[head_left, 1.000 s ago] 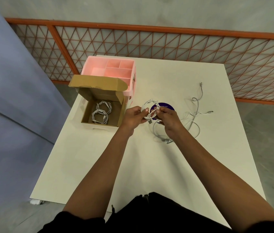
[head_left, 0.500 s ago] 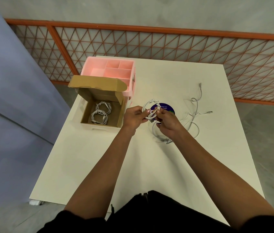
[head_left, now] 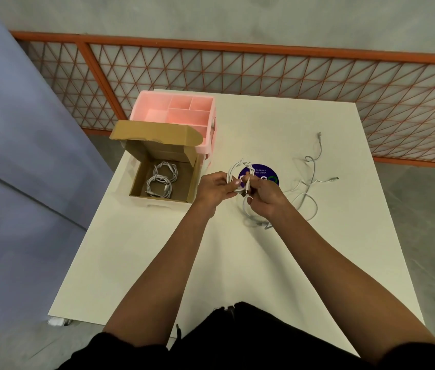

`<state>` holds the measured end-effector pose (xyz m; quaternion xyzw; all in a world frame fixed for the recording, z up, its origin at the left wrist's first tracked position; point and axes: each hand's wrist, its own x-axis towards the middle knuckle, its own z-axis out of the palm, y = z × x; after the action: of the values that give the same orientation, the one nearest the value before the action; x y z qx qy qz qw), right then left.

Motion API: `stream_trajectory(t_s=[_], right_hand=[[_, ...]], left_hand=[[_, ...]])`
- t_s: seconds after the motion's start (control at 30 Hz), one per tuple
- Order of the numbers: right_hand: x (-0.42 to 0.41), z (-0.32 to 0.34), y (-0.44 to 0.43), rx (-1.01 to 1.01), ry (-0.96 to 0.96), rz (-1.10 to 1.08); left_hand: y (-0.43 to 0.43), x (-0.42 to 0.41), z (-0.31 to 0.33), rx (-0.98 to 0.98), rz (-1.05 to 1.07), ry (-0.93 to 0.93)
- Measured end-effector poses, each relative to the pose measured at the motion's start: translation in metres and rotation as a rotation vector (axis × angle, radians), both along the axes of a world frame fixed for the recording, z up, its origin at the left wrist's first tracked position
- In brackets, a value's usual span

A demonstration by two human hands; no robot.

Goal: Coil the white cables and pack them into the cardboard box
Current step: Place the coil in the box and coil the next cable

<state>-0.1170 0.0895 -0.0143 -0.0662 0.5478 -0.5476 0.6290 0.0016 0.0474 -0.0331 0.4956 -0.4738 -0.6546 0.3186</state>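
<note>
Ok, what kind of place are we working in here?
Probably a workshop or warehouse-type work area: bare concrete floor, an orange mesh barrier behind the white table, a blue-grey partition alongside.

The box (head_left: 155,132) is plain brown cardboard, and the two coils (head_left: 161,180) inside it are white. Behind the box, the tray (head_left: 157,113) is pale pink. Under the box, the table (head_left: 264,263) is off-white. Right of the box, a round sticker (head_left: 263,172) is purple with white lettering and a green mark, and the cable (head_left: 233,169) there is white. Farther right, the loose cables (head_left: 309,188) are white too. Beyond the box, the fence (head_left: 237,70) is orange with a triangle lattice. Left of it, a panel (head_left: 11,156) is lilac-blue.
</note>
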Motion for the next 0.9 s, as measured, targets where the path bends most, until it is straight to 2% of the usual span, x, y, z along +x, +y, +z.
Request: stream_trajectory(t_s=[0.2,0.3,0.43,0.6,0.7,0.9], right_hand=[[-0.015,-0.012,0.007,-0.164,0.382,0.323],[-0.018,-0.012,0.010,-0.231,0.544,0.316],[-0.010,-0.011,0.007,-0.193,0.735,0.292],[0.004,-0.019,0.003,-0.135,0.765,0.256],[0.018,-0.023,0.000,-0.081,0.718,0.229],[0.055,-0.025,-0.011,-0.034,0.727,0.197]], left_hand=[[0.001,0.002,0.000,0.016,0.092,0.053],[0.000,0.002,0.001,0.002,0.101,0.031],[0.002,0.007,0.001,-0.019,0.092,-0.045],[-0.002,0.026,-0.006,-0.008,0.097,-0.155],[-0.004,0.041,-0.011,-0.032,0.098,-0.256],[-0.011,0.075,-0.016,-0.037,0.143,-0.329]])
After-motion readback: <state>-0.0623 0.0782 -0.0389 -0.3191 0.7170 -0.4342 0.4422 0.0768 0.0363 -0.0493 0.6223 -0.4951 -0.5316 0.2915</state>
